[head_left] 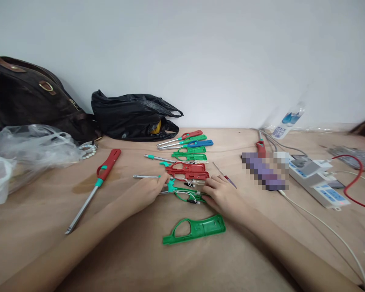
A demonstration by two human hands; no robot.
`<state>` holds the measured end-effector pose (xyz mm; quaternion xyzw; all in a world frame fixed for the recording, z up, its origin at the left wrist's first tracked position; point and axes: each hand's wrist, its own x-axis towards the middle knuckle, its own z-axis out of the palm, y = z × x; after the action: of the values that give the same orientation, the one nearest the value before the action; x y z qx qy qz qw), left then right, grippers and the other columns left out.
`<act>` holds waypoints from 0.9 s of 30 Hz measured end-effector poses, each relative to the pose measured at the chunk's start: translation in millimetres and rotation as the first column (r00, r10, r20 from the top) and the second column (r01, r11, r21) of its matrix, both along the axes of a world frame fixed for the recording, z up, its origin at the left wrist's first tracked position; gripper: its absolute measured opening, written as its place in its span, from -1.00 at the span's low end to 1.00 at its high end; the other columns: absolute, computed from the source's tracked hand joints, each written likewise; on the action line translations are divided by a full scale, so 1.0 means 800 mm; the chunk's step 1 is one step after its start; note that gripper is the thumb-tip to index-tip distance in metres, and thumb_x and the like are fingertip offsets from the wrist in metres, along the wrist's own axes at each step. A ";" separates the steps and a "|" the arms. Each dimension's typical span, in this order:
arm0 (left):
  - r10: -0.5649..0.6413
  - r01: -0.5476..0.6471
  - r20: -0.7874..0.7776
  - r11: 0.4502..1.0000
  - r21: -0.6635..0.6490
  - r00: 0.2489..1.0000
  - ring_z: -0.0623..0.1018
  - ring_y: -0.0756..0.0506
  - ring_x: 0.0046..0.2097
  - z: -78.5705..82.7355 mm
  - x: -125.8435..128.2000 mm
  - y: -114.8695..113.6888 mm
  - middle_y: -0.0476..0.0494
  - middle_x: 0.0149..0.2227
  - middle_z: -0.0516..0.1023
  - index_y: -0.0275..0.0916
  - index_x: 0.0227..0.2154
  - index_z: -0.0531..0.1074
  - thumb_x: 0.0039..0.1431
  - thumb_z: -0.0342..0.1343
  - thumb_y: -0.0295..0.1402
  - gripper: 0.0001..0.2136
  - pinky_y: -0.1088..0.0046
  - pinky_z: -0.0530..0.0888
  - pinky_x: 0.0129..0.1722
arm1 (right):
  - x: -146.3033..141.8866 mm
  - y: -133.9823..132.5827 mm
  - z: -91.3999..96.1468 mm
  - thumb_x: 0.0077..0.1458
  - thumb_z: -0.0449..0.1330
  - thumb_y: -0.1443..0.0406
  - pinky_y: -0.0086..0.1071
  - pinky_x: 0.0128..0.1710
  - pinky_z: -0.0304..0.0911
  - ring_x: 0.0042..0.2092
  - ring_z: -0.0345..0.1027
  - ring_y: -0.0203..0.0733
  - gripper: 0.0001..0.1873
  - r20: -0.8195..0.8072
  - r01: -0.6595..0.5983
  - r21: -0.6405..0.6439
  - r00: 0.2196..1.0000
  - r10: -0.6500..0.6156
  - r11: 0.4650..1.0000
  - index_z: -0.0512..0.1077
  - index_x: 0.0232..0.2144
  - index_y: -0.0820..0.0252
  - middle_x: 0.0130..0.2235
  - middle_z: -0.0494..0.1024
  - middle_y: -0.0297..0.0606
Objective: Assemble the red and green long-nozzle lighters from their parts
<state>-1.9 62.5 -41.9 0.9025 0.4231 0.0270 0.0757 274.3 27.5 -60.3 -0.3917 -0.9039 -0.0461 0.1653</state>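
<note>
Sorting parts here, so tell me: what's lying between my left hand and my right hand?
Head view: an opened green lighter, insides exposed, lies between the left hand and the right hand; both touch it.

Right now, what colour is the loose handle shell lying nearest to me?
The shell is green; the head view shows it best.

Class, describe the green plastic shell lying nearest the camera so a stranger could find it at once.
On the tan table, find the left hand and right hand meeting over an opened green lighter. Just nearer the person than those hands lies the green shell, alone. Unlike the lighters beyond, it is an empty handle half: no metal tube, no wires.
</note>
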 end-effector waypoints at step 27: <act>-0.108 0.096 0.075 0.985 0.141 0.991 0.50 -0.09 -0.47 -0.027 -0.001 -0.002 -0.04 -0.50 0.47 -0.23 -0.27 0.26 0.37 -0.17 -0.40 -0.87 0.49 0.25 -0.51 | 0.008 0.008 0.002 0.18 0.20 0.39 -0.20 -0.23 0.33 -0.21 0.36 -0.07 -0.86 -0.028 -0.094 -0.013 0.995 0.094 0.995 0.55 -0.22 0.21 -0.27 0.51 -0.15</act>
<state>-2.8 60.7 -63.7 0.9242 0.3700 0.0891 0.0322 281.1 33.5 -58.4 -0.3506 -0.9193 -0.0264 0.1766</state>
